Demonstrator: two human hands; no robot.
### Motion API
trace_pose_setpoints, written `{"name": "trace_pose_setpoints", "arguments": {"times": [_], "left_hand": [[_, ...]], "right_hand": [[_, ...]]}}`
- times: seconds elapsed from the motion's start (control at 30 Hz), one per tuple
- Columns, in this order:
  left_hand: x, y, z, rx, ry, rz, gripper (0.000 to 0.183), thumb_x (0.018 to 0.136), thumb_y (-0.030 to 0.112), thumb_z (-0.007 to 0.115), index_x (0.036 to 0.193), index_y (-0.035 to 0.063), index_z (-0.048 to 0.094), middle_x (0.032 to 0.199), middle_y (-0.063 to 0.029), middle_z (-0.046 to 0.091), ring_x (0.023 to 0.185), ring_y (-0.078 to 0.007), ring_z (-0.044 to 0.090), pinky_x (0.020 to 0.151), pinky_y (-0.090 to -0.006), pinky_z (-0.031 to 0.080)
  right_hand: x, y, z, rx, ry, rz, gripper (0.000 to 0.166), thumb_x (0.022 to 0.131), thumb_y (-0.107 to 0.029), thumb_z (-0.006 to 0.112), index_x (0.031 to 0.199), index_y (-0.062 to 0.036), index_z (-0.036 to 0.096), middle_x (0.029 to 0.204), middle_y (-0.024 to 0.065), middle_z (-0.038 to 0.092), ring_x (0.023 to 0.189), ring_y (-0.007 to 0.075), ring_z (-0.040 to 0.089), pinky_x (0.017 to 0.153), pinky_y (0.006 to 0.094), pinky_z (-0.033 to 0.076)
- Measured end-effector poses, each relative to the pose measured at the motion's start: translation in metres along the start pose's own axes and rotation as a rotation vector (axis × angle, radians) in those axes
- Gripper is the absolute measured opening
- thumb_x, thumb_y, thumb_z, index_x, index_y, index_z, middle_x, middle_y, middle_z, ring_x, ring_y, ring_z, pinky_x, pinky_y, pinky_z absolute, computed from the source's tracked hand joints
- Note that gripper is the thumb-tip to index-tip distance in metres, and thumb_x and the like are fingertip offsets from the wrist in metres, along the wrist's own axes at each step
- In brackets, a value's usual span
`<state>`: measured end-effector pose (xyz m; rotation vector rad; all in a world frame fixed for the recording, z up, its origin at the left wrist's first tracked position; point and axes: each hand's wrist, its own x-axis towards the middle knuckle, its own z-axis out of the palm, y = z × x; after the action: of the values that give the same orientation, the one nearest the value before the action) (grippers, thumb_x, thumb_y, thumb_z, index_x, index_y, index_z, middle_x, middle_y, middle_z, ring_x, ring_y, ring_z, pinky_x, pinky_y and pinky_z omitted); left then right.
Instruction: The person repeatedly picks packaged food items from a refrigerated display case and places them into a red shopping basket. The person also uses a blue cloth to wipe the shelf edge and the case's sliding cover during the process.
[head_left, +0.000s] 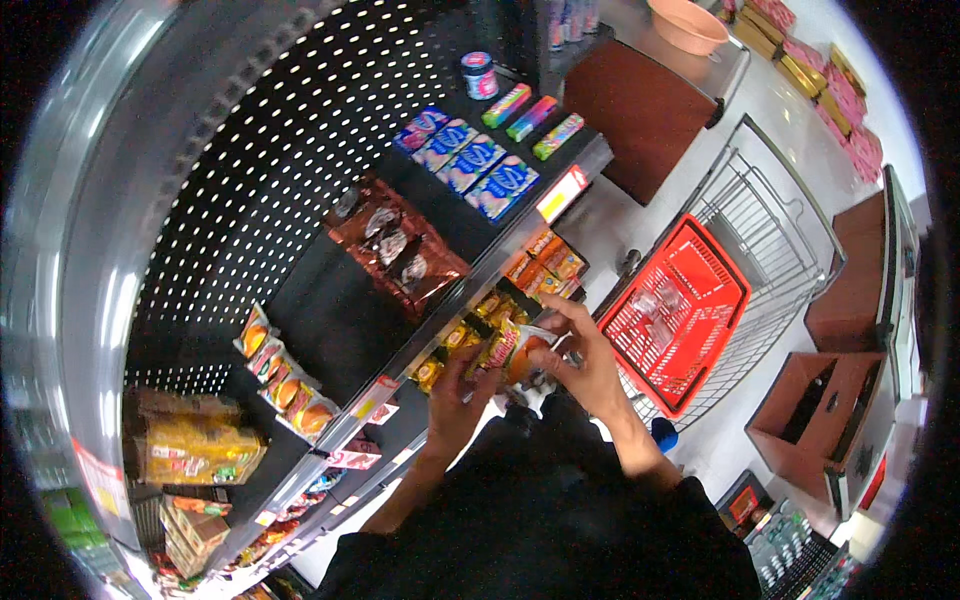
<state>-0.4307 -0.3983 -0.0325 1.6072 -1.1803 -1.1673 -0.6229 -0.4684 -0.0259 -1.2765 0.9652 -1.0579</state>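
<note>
Both hands hold a packaged snack in a clear and yellow wrapper (511, 351) in front of the shelf edge. My left hand (463, 386) grips its left end, and my right hand (581, 360) has its fingers around the right end. Similar wrapped packs (289, 386) lie in a row on the black shelf at the left. A large brown foil bag (397, 244) rests farther along that shelf, beside several blue boxes (472, 165). Below the held pack, small yellow packets (454, 335) and orange boxes (546, 264) sit on a lower shelf.
A red plastic basket (679, 315) with small clear packs inside rests in a wire shopping cart (787, 217) at my right. Brown counters (637, 112) stand beyond. Yellow bags (199, 450) and cardboard boxes (191, 529) fill the shelf's lower left. Price tags line the shelf edge.
</note>
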Motion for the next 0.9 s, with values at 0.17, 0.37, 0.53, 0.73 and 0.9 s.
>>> {"name": "trace_pose_setpoints", "arguments": {"times": [0.17, 0.37, 0.53, 0.73, 0.9], "left_hand": [[-0.011, 0.011, -0.041, -0.18, 0.334, 0.117, 0.039, 0.095, 0.003, 0.068, 0.131, 0.0003, 0.053, 0.11, -0.0092, 0.065, 0.099, -0.0128, 0.064, 0.087, -0.0286, 0.055], [-0.015, 0.008, -0.092, -0.383, 0.649, 0.358, 0.037, 0.096, -0.005, 0.062, 0.13, 0.0032, 0.048, 0.114, -0.0105, 0.063, 0.102, -0.0153, 0.063, 0.091, -0.0286, 0.051], [0.003, 0.005, -0.123, -0.348, 0.813, 0.414, 0.022, 0.099, 0.0, 0.061, 0.12, 0.0032, 0.056, 0.105, -0.0026, 0.062, 0.097, -0.0095, 0.06, 0.09, -0.0236, 0.046], [0.064, -0.054, -0.175, -0.106, 0.921, 0.442, 0.023, 0.098, 0.004, 0.064, 0.12, 0.0005, 0.06, 0.115, -0.0072, 0.067, 0.108, -0.0159, 0.063, 0.097, -0.0301, 0.049], [0.092, -0.054, -0.189, 0.393, 1.052, 0.4, 0.027, 0.093, 0.006, 0.066, 0.118, -0.0022, 0.061, 0.117, -0.0162, 0.067, 0.111, -0.0292, 0.061, 0.098, -0.0413, 0.047]], "right_hand": [[0.028, -0.03, 0.046, -0.204, -0.154, -0.106, 0.031, 0.087, -0.004, 0.077, 0.115, -0.0033, 0.067, 0.091, 0.0026, 0.066, 0.079, 0.0067, 0.06, 0.07, 0.0226, 0.048], [0.065, -0.039, 0.126, -0.259, -0.174, -0.299, 0.027, 0.088, -0.009, 0.078, 0.108, -0.0033, 0.061, 0.087, 0.0069, 0.071, 0.069, 0.0119, 0.062, 0.063, 0.0271, 0.05], [0.102, -0.021, 0.189, -0.296, -0.233, -0.405, 0.023, 0.09, -0.013, 0.075, 0.101, -0.0018, 0.057, 0.083, 0.0101, 0.069, 0.062, 0.0195, 0.062, 0.059, 0.0348, 0.049], [0.158, 0.026, 0.242, -0.708, -0.152, -0.638, 0.03, 0.09, -0.022, 0.072, 0.105, 0.0015, 0.061, 0.093, 0.0227, 0.066, 0.082, 0.0403, 0.067, 0.075, 0.0472, 0.054], [0.172, 0.055, 0.278, -0.49, -0.13, -0.632, 0.03, 0.091, -0.024, 0.068, 0.11, -0.0012, 0.065, 0.109, 0.0235, 0.066, 0.102, 0.0426, 0.063, 0.092, 0.0502, 0.052]]}}
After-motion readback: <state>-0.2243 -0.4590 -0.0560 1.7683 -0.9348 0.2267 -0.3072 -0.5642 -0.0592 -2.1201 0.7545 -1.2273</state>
